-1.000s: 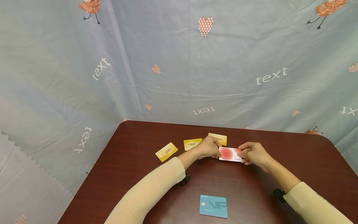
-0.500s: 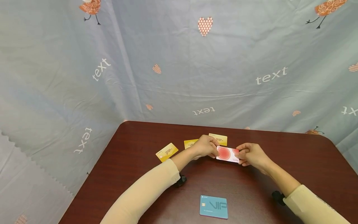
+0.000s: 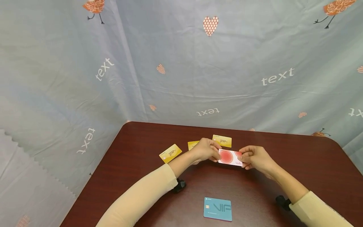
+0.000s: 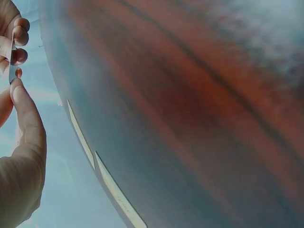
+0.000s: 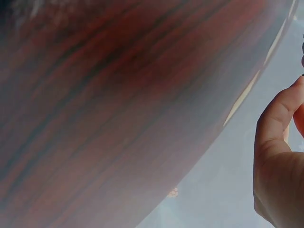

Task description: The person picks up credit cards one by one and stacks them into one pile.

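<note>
A white card with red circles [image 3: 230, 157] is held up over the table between both hands. My left hand [image 3: 204, 150] pinches its left end between thumb and fingers, and my right hand [image 3: 256, 158] pinches the right end. The left wrist view shows the card edge-on, with the left hand [image 4: 27, 137] gripping it at the image's left border. Only part of the right hand [image 5: 280, 142] appears in the right wrist view, the card itself out of sight there.
Yellow cards lie toward the back: one at the left [image 3: 170, 153], a middle yellow card [image 3: 193, 144] partly hidden by the left hand, and a right yellow card [image 3: 224, 141]. Nearer the front lies a blue VIP card [image 3: 217, 209] on the dark red-brown table [image 3: 136, 142]. A printed curtain [image 3: 175, 88] hangs behind.
Both hands have shifted slightly left with the white and red card between them. The left hand covers more of the middle yellow card than a second ago.
</note>
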The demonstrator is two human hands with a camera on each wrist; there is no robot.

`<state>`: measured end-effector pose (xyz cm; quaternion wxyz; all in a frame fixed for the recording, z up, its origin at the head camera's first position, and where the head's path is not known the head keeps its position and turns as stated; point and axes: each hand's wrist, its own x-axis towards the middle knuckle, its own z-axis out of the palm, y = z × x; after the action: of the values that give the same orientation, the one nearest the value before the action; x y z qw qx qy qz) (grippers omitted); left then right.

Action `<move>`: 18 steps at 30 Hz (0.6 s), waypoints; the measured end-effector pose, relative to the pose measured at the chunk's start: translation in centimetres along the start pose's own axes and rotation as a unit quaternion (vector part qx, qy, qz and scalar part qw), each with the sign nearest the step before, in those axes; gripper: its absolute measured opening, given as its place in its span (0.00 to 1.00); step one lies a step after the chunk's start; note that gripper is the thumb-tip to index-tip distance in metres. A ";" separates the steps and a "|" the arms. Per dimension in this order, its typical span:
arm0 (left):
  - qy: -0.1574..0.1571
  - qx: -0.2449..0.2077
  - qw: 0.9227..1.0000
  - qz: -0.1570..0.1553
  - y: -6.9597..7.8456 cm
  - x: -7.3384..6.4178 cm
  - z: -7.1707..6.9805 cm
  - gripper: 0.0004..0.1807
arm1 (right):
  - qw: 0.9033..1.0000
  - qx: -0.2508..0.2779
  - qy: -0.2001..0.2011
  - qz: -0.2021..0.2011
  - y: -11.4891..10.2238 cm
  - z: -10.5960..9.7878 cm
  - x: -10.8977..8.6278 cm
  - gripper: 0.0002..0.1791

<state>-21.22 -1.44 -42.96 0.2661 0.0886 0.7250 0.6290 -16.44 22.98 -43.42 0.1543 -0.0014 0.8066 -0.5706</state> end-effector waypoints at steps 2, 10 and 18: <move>0.002 0.001 1.000 -0.003 -0.1 -0.3 0.0 0.15 | 1.000 0.002 -0.002 -0.001 0.0 0.1 -0.1 0.19; 0.006 -0.004 1.000 -0.008 -0.5 -1.2 -0.2 0.14 | 1.000 0.006 -0.005 -0.005 0.0 0.7 -0.5 0.20; 0.000 -0.008 1.000 -0.014 -0.7 -2.2 -0.4 0.13 | 1.000 -0.003 0.003 -0.006 -0.2 1.3 -1.0 0.20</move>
<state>-19.41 -2.92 -42.96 0.2750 0.0764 0.7214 0.6309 -15.25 21.86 -43.37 0.1481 -0.0051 0.8087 -0.5692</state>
